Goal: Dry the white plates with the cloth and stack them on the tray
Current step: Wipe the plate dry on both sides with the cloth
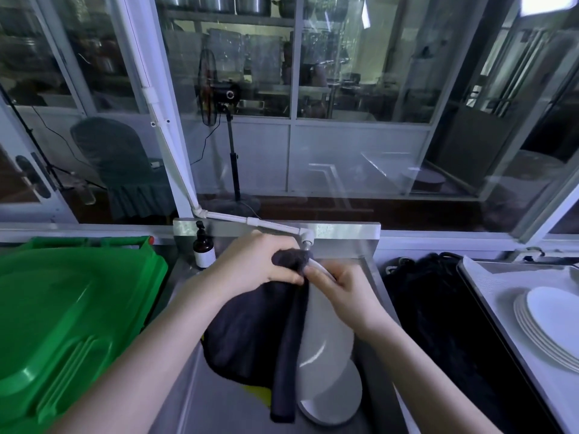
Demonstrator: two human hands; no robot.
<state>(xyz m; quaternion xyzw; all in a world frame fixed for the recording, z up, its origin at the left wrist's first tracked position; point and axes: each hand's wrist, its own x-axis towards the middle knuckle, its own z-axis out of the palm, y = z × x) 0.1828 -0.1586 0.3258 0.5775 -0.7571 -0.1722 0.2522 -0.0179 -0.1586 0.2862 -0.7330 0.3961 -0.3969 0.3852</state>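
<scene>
Over the steel sink I hold a white plate [326,333] on edge. My right hand [341,289] grips its upper rim. My left hand [257,264] grips a dark cloth [250,333], bunched over the plate's top edge and hanging down its left side. Below it another white plate [338,399] lies in the sink, partly hidden. At the right, a stack of several white plates [548,324] sits on a metal tray [488,277].
A green plastic bin lid [62,324] fills the left side. A brown pump bottle [203,250] stands at the sink's back edge beside a white tap pipe [275,225]. A black mat [438,324] lies between sink and tray. A glass partition rises behind.
</scene>
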